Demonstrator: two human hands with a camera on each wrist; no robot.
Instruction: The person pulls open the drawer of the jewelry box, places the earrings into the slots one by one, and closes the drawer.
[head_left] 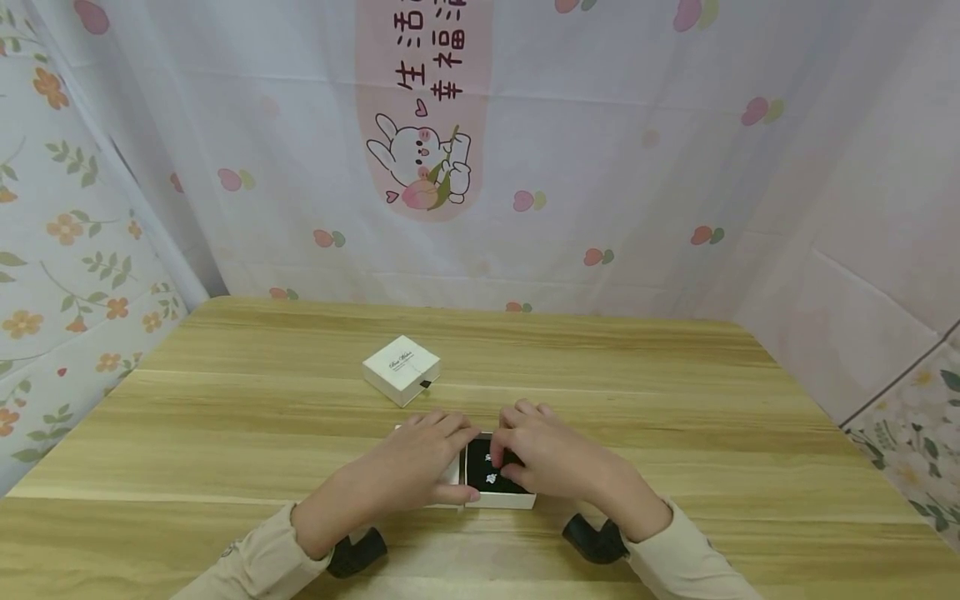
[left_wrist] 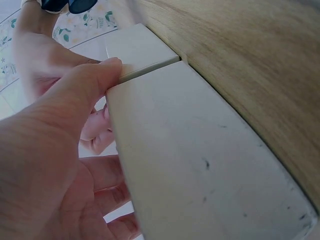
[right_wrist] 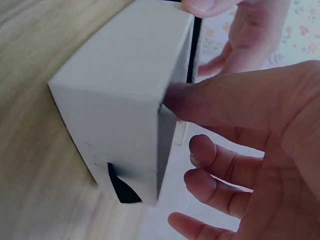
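Open drawer box sits bottom centre of the head frame, on the wood-grain tabletop (head_left: 600, 383). White sleeve (left_wrist: 215, 160) on the left, white drawer (head_left: 501, 501) pulled out to the right, black insert (head_left: 476, 468) inside. Two small silver-coloured pieces (head_left: 491, 478) on the insert, one above the other in frame.

Left hand (head_left: 405, 464) grips the sleeve across its width: thumb on the near side at the sleeve/drawer seam, fingers over the far side. Right hand (head_left: 555, 454) has thumb and index finger dipped into the drawer, next to the silver pieces; can't tell if they pinch anything. Its other fingers are bent loosely, outside the drawer.

Black pull tab (right_wrist: 120, 185) sticks out of the drawer's end. Second white box (head_left: 401, 371), closed, with dark lettering on top, stands above left of the open one, well apart from both hands.
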